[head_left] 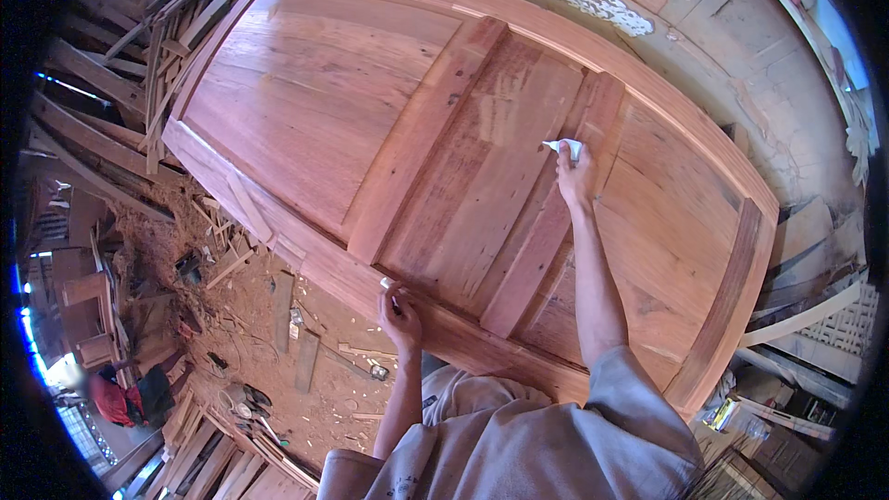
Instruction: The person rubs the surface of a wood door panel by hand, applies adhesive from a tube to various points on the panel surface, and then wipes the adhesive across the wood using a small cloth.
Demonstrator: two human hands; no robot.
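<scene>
A large reddish wooden door (315, 83) with raised rails and recessed panels lies in front of me. My right hand (578, 178) reaches out over its middle, closed around a small white squeeze bottle (571, 148) with a thin pointed nozzle tilted to the left. The nozzle is above the recessed panel, beside the right-hand crosspiece (556, 213). At the door's near edge, my left hand (400, 322) is closed with a small whitish piece (386, 284) between its fingers; its exact kind is too small to tell.
Sawdust and offcuts cover the floor (324, 398) to the left. Stacked timber strips (171, 56) lean at the far left. Another person in red (116, 396) is at the lower left. Beyond the door's far edge is a worn wall (685, 37); planks (806, 315) lie at the right.
</scene>
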